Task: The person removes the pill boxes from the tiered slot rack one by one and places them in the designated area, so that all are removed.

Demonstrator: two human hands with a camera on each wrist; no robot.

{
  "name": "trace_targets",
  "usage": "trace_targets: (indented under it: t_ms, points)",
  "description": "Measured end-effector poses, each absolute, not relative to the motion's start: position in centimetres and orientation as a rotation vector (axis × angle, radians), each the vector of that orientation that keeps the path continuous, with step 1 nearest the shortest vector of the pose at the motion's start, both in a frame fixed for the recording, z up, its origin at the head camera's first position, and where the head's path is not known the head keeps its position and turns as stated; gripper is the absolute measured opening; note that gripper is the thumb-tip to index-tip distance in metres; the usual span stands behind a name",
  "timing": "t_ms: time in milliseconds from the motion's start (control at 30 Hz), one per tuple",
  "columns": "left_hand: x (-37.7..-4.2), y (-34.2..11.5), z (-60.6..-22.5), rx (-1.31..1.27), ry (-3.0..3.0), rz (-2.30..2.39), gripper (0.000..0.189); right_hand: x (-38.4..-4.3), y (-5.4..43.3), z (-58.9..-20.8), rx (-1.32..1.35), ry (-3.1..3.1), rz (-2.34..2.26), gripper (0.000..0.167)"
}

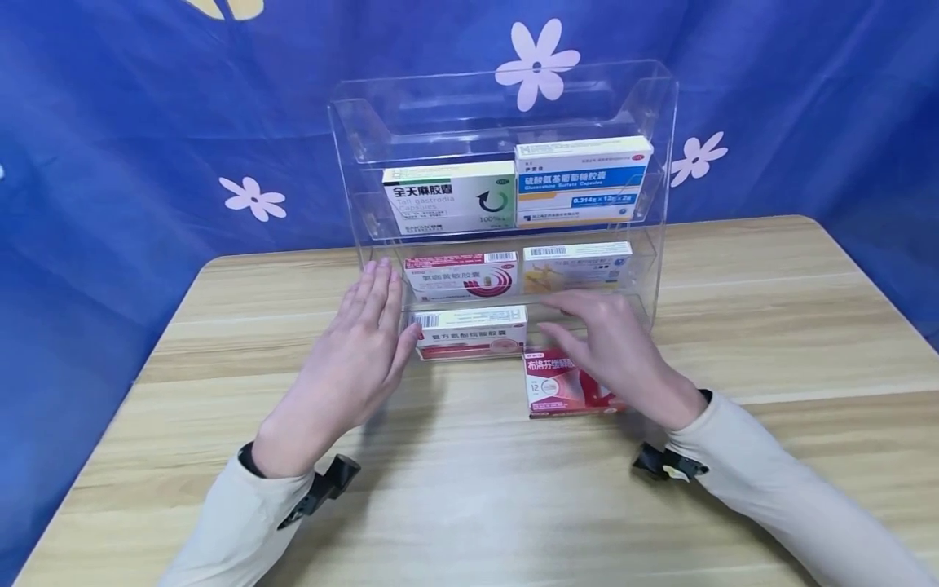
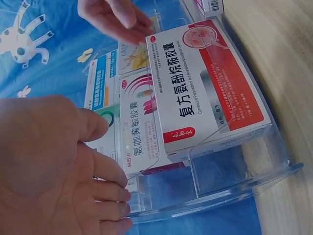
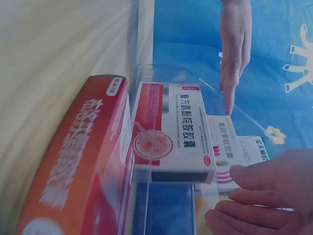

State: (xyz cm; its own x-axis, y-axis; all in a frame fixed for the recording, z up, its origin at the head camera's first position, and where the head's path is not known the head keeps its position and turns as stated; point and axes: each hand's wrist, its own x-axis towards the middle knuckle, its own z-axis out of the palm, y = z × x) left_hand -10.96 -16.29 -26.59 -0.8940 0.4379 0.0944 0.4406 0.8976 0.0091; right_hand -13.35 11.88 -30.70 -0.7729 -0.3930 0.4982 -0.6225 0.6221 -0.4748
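A clear tiered rack holds medicine boxes. My left hand is at its left side, fingers straight and together, beside a white-and-red capsule box in the bottom tier. My right hand hovers at the lower right, fingers loosely extended and thumb apart, holding nothing. Below it, a red medicine box is in front of the rack at the bottom right, partly hidden by that hand. In the right wrist view, the red box is close to the camera, beside the rack's front.
The middle tier holds a white-and-magenta box and a white-and-yellow box. Above them are a green-and-white box and a blue-and-white box. A blue flowered curtain hangs behind the wooden table.
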Motion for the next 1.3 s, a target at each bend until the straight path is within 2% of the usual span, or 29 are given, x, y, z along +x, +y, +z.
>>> trace_targets:
  t_ms: [600,1300]
  points:
    - [-10.9,-16.5,-26.6,-0.673,-2.982,-0.051,0.063,-15.0,9.8,-31.6,0.724,-2.576,1.103,0.032]
    - [-10.9,-16.6,-26.5,-0.69,-2.971,-0.107,0.059,-14.9,10.6,-31.3,0.77,-2.35,1.334,0.026]
